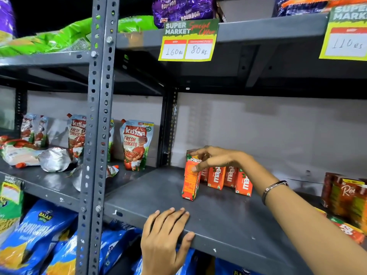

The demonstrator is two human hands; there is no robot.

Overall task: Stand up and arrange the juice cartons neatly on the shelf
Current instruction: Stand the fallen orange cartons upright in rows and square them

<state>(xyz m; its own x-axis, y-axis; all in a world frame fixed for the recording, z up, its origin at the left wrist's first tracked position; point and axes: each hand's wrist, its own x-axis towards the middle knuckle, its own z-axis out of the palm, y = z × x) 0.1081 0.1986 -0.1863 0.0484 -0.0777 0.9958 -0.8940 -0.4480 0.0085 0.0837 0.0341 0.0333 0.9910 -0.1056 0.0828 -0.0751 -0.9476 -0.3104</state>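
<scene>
Your left hand (165, 233) lies nearest the lens, palm down on the front edge of the grey metal shelf (151, 195), 4 fingers flat on the top surface and the thumb hooked over the lip; it holds nothing but the shelf edge. Your right hand (216, 157), a bracelet (273, 190) on its wrist, reaches across the shelf from the right. Its thumb and fingers are partly closed around the top of the front juice carton (191, 179), thumb pressed to the near orange face and fingertips over the folded top. That carton stands slightly tilted, its base on the shelf, at the left end of the group and forward of the others. Behind and to its right, at least 3 more orange cartons (230, 178) stand upright in a close row, labels facing out; how many lie behind your hand cannot be told. At the far right of the same shelf stand dark red cartons (346, 197), well apart from the orange group. Left of the perforated upright post (99, 124), tomato ketchup pouches (136, 144) stand or lie on the neighbouring shelf. A yellow price tag (188, 41) marked 160 and 80 hangs from the shelf above. Blue snack bags (39, 235) fill the level below.
</scene>
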